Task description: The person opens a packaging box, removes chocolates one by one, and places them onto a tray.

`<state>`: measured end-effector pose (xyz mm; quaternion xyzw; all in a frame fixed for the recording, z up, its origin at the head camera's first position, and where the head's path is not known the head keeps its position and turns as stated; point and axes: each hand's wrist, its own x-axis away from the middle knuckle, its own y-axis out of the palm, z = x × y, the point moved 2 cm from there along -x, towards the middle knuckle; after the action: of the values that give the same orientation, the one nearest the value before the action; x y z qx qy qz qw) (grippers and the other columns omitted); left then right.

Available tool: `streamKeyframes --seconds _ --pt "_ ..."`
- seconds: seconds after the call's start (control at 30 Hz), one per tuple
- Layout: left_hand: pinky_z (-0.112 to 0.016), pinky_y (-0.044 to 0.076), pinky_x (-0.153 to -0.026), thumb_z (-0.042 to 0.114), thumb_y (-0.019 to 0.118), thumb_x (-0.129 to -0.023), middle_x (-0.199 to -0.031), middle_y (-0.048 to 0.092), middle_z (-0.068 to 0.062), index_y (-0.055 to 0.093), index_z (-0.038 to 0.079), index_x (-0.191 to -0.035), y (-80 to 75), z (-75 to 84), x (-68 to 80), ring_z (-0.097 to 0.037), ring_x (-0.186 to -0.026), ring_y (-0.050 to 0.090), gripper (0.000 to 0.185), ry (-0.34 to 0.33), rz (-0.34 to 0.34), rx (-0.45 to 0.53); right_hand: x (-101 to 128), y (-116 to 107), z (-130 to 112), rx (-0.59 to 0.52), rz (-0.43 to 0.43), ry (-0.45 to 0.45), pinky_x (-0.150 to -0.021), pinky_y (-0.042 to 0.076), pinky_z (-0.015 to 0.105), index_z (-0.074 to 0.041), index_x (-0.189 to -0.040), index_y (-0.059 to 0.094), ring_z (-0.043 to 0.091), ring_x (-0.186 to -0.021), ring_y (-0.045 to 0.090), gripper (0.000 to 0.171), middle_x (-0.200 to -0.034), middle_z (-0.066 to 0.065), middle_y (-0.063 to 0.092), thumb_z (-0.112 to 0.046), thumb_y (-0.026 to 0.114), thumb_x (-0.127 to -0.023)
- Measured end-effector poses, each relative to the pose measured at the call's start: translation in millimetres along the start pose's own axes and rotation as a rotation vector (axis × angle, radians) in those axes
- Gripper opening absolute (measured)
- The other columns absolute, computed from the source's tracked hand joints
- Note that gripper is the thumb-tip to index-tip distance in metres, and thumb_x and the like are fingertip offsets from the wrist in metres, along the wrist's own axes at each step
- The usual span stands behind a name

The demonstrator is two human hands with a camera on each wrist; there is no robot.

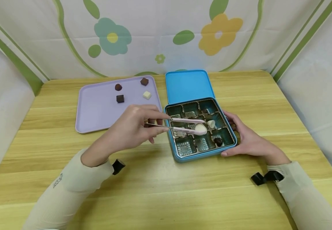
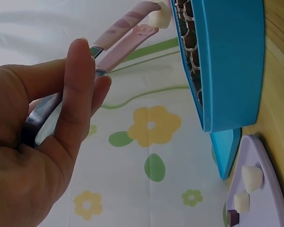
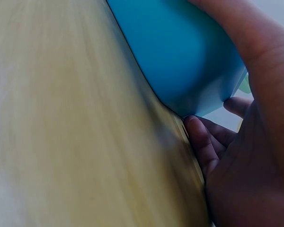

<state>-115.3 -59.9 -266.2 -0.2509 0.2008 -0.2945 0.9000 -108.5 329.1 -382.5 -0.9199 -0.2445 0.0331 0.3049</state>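
My left hand [image 1: 134, 127] holds a pair of small tongs [image 1: 187, 120] with pale pink tips. Between those tips is a rounded white sweet [image 1: 201, 128], above the middle of a blue box [image 1: 174, 152] whose dark insert is split into several compartments. In the left wrist view, the white sweet [image 2: 160, 17] shows close beside the box's open top. My right hand [image 1: 250, 140] grips the box's right side, thumb at the front corner and fingers farther back. Along the box's right column lie a small dark sweet [image 1: 204, 111], a white one [image 1: 211, 124] and a dark round one [image 1: 218, 141].
Left of the box is a lilac tray [image 1: 94, 115] with a dark round sweet [image 1: 118, 87], a brown sweet [image 1: 144, 81], a dark cube [image 1: 120, 98] and a white cube [image 1: 147, 95]. The blue lid [image 1: 189, 86] lies behind the box. A flowered cloth [image 1: 160, 38] hangs behind the table.
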Motion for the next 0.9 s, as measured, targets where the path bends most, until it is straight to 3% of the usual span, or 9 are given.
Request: streamKeyframes --seconds 0.47,0.9 --pt "-0.03 0.062 -0.055 0.001 0.082 -0.094 -0.087 0.069 -0.009 0.082 0.002 -0.119 -7.7 -20.4 20.4 -0.011 -0.058 0.069 0.026 -0.105 0.102 0.082 0 -1 0 -0.007 -0.008 -0.008 -0.095 0.046 0.017 -0.031 -0.174 0.008 0.01 -0.123 0.048 0.143 -0.162 0.012 0.037 -0.006 0.102 -0.069" --pt "-0.03 0.061 -0.053 -0.001 0.082 -0.093 -0.088 0.07 -0.007 0.082 0.005 -0.116 -22.5 -35.3 42.5 -0.014 -0.057 0.069 0.024 -0.18 0.179 0.063 0 0 3 -0.023 0.011 0.01 -0.093 0.047 0.017 -0.035 -0.173 0.009 0.013 -0.122 0.049 0.143 -0.161 0.007 0.038 -0.005 0.102 -0.068"
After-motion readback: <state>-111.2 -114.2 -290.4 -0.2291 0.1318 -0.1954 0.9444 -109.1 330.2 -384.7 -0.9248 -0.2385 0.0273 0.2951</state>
